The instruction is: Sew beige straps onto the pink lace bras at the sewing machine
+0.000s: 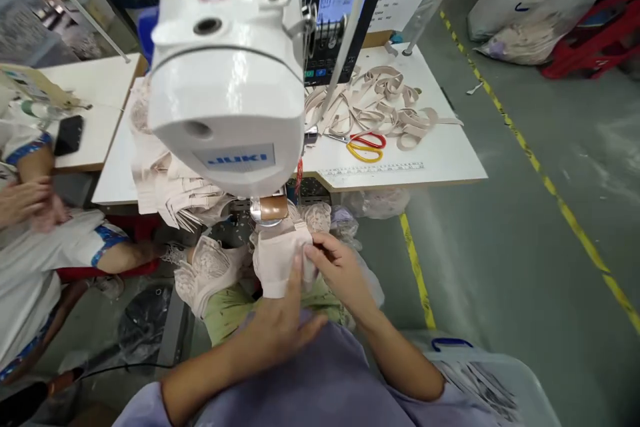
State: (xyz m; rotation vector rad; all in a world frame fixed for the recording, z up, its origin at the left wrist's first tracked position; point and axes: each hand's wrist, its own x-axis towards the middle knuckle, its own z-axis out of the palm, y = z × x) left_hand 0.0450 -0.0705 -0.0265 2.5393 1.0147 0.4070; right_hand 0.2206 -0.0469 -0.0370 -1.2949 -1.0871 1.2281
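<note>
A pale beige bra lies under the head of the white sewing machine, its near part hanging toward my lap. My right hand pinches the bra's right edge between thumb and fingers. Fingers stretched out, my left hand rests its fingertips on the fabric from the near side, without gripping it. More bra pieces with lace cups hang to the left, over my knee. The machine head hides part of the needle area.
Red-and-yellow scissors and a heap of beige straps lie on the white table. Stacked beige pieces are left of the machine. Another person sits at the left. A plastic bin stands at my right.
</note>
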